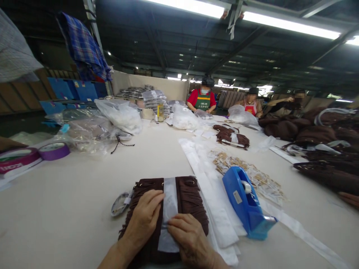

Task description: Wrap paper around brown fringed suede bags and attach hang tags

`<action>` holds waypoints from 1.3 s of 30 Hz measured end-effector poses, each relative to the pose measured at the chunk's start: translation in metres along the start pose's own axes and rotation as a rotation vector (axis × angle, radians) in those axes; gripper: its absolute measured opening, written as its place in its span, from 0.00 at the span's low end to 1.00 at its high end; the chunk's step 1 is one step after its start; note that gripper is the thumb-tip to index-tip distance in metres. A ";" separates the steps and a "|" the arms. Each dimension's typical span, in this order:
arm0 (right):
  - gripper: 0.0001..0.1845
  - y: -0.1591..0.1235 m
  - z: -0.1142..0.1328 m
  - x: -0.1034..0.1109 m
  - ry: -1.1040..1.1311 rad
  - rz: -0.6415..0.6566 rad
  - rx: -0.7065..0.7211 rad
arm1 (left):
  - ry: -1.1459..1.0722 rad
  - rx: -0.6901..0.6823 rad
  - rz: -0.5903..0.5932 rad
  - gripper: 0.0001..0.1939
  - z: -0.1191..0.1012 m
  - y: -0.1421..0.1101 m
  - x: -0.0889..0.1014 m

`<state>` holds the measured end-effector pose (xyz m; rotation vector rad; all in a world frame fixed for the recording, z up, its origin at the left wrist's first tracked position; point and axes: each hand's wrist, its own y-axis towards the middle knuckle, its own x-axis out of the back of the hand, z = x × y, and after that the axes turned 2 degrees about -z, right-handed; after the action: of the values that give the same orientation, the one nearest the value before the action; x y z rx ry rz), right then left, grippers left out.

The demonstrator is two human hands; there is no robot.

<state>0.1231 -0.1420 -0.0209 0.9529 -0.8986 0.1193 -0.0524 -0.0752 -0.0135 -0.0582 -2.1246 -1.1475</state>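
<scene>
A folded dark brown fringed piece (190,190) with small metal eyelets lies in front of me. A translucent white strip (169,201) runs across its middle. My left hand (146,213) rests on the brown piece, fingers closed together, tips at the strip's left edge. Lower down, my right hand (189,233) has its fingers bent over the strip's right edge, gripping it against the piece. The thumbs are partly hidden. A blue tape dispenser (242,201) stands to the right, beyond a stack of white strips (215,201). A small clear coil (120,204) lies to the left.
Tan and white tags (252,177) are heaped behind the dispenser. Two brown bundles (232,138) lie further back. Tape rolls (54,150) and clear plastic bags (92,129) are at left. Dark brown goods (331,149) pile at right. Several people, including a person in green apron (203,102), work across the table.
</scene>
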 end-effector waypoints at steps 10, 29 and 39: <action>0.13 -0.007 0.000 0.001 0.022 0.024 0.006 | 0.058 -0.350 0.262 0.13 -0.013 -0.019 0.005; 0.14 -0.013 0.012 0.011 0.074 0.138 -0.069 | -0.154 -0.266 0.469 0.23 -0.021 -0.044 0.028; 0.10 -0.017 0.020 0.006 0.013 0.074 -0.029 | -0.136 -0.243 0.368 0.17 -0.027 -0.042 0.026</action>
<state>0.1232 -0.1688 -0.0226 0.8912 -0.9215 0.1750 -0.0717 -0.1280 -0.0184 -0.6281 -1.9689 -1.1940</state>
